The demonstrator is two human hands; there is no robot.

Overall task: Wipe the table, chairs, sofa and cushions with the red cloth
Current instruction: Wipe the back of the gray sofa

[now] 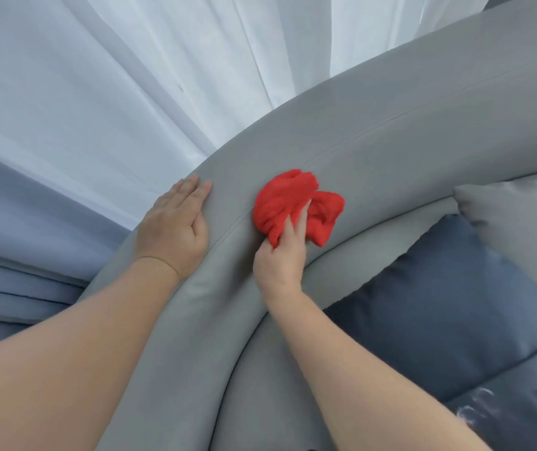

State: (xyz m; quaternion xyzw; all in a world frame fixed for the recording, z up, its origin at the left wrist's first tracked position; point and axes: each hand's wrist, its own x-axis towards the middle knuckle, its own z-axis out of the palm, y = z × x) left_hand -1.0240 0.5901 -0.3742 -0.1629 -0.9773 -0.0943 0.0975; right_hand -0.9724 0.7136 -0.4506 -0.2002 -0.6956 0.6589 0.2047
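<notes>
On my feed, head cam looking down on the top of the grey sofa [390,164] backrest

Right hand [280,260] is clamped on the red cloth [285,203]: fingers [297,222] dig into the bunched fabric and a wad sticks out ahead of the knuckles. The cloth sits on the backrest top, pressed on the upholstery, just right of the stitched seam [390,122] that runs along the rest. Part of the cloth flops toward the seat side

Left hand [176,222] holds nothing: flat, palm down, fingers straight and together, resting on the backrest near its rear edge. It's left of the seam and near the cloth but not touching it. Both forearms are bare

Seat side, right of frame: dark blue cushion [439,304] leaning against the backrest, grey cushion [520,229] just beyond it, the two touching at the corner. More dark blue padding at bottom right with a whitish patch [475,408], too blurred for me to tell what it is

Behind the sofa: white sheer curtain [130,76] up top, blue-grey curtain [17,239] at left, both hanging right against the sofa's back edge
</notes>
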